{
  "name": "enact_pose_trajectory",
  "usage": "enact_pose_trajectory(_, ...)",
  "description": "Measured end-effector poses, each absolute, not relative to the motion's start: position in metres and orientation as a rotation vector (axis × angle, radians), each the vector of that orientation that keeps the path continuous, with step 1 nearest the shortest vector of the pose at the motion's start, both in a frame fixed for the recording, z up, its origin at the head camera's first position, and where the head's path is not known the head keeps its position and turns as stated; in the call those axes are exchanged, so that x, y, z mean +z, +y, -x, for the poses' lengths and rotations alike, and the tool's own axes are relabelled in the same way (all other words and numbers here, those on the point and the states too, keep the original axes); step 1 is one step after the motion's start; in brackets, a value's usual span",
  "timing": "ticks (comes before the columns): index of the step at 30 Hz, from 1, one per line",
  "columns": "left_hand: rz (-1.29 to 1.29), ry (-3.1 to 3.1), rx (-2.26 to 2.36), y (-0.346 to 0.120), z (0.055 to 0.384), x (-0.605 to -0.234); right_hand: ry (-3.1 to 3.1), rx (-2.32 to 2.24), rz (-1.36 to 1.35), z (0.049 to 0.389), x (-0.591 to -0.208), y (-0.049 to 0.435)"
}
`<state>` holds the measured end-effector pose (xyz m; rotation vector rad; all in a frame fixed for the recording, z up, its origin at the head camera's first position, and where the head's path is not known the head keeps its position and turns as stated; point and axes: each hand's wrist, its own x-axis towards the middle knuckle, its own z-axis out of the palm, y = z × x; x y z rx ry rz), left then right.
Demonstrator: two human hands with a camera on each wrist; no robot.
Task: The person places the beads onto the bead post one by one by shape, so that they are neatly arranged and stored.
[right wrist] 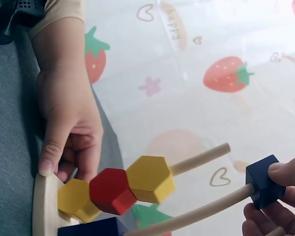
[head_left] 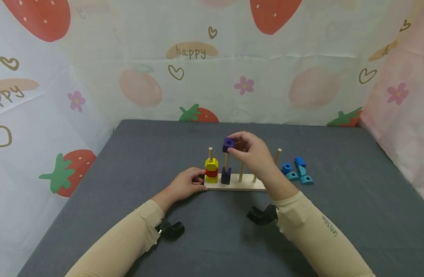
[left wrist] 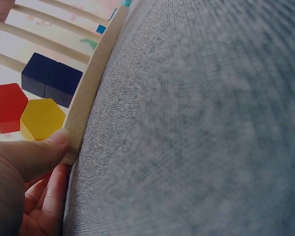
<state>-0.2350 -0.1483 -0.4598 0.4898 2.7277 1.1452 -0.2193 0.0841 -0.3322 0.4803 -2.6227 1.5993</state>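
Note:
A long wooden peg board (head_left: 239,187) with upright pegs stands on the table. My left hand (head_left: 185,184) grips its left end, thumb on the edge of the base. Above the second peg, my right hand (head_left: 251,152) pinches a dark blue cube (head_left: 228,145) between thumb and fingers. In the right wrist view that peg's tip meets the cube's underside. Two dark blue cubes (left wrist: 51,78) sit at the bottom of the same peg. Threaded on the leftmost peg are a yellow hexagonal block (right wrist: 150,179), a red one (right wrist: 112,191) and another yellow one (right wrist: 77,200) at the base.
Several loose blue blocks (head_left: 300,169), some cylindrical and some half-round, lie on the grey table (head_left: 205,246) to the right of the board. A patterned curtain (head_left: 212,88) hangs behind the table. Each wrist carries a black device (head_left: 261,215).

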Motion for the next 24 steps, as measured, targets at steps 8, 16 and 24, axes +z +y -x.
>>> enact_pose_trajectory(8,-0.494,2.734,1.127,-0.149,0.235,-0.46,-2.64,1.6,-0.394,0.218,-0.346,0.081)
enact_pose_trajectory(16,-0.507,2.737,1.145,-0.149,0.235,-0.46,-2.581,1.689,-0.316,0.218,-0.364,0.077)
enact_pose_trajectory(24,-0.504,2.734,1.16,-0.149,0.235,-0.461,-2.567,1.806,-0.212,0.217,-0.376,0.075)
